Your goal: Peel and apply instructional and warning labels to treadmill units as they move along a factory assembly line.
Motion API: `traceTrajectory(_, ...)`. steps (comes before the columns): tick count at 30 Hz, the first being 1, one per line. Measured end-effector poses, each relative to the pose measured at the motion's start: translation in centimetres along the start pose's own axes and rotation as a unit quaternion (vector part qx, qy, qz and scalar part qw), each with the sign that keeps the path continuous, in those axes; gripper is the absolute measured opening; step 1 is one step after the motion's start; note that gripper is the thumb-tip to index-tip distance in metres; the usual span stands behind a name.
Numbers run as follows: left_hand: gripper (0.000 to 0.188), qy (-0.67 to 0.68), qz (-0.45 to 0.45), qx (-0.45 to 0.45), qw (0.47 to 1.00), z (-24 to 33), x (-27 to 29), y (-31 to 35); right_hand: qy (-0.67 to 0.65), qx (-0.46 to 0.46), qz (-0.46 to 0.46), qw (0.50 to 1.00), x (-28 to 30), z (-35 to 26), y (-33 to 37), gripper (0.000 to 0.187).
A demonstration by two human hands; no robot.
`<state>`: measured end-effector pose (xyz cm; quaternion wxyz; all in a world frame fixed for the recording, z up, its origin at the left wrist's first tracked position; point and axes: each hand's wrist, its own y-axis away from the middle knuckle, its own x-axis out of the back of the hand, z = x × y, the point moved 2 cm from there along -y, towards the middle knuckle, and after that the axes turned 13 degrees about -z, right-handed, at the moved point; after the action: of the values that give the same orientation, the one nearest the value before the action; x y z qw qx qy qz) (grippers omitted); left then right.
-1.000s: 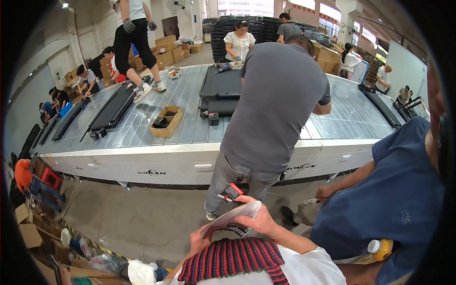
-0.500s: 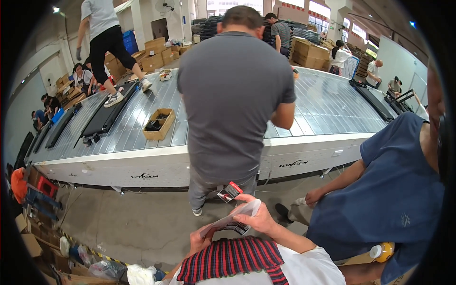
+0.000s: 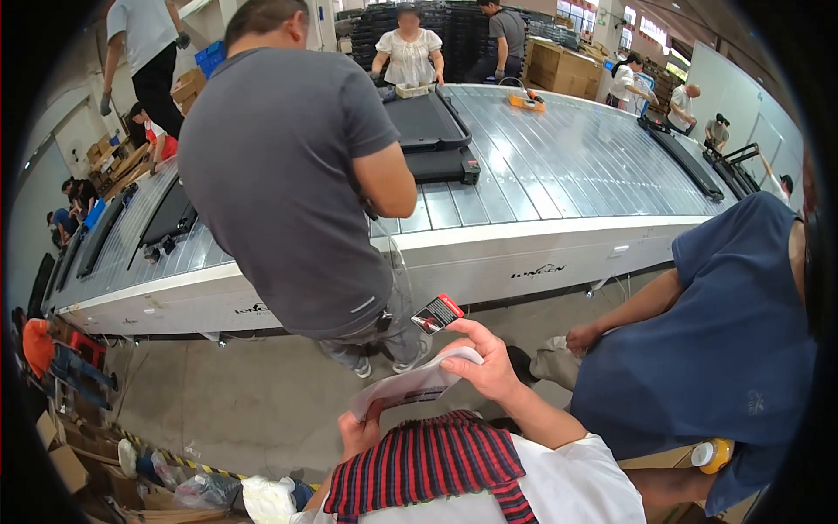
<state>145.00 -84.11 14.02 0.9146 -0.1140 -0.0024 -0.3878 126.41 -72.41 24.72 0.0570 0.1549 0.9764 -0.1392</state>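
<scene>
A folded white sheet (image 3: 417, 382) with dark print on one face is stretched between my two hands, held tilted in front of me. My left hand (image 3: 358, 430) pinches its lower left end, its fingers partly behind the sheet. At the upper right end my right hand (image 3: 489, 367) grips it between thumb and fingers. A small red and black label (image 3: 437, 313) sticks out at the tip of my raised right index finger. A red and black striped cloth (image 3: 428, 467) covers my front just below the sheet.
Ahead, a person in a grey shirt (image 3: 288, 175) stands at a long metal roller conveyor (image 3: 559, 175). Black treadmill-like frames (image 3: 432, 131) and an orange tray (image 3: 526, 102) lie on it. At my right is a person in blue (image 3: 698, 341), beside a yellow bottle (image 3: 711, 454). Cartons (image 3: 74, 454) stand lower left.
The person in grey has shifted left and turned, uncovering the black frames and a person in white across the conveyor. My right hand and the label have moved slightly right; the sheet opens wider.
</scene>
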Motion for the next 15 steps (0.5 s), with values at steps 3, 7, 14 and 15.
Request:
traceTrajectory(3,0.012,-0.023,0.014,-0.002,1.0,-0.4,0.7,-0.4,0.035,-0.012,-0.008,0.999,-0.1,0.7,-0.7,0.048)
traceTrajectory(7,0.011,-0.05,-0.008,0.03,0.998,-0.5,0.6,-1.3,0.061,-0.023,0.001,0.998,1.2,0.7,-2.1,0.047)
traceTrajectory(14,0.018,-0.099,-0.031,0.097,0.99,-2.5,-1.7,-5.6,0.068,-0.019,-0.005,0.997,6.0,1.4,-5.8,0.046)
traceTrajectory(15,0.02,-0.07,-0.036,0.082,0.993,-2.7,-2.1,-6.5,0.057,-0.016,-0.011,0.998,7.0,1.6,-6.6,0.046)
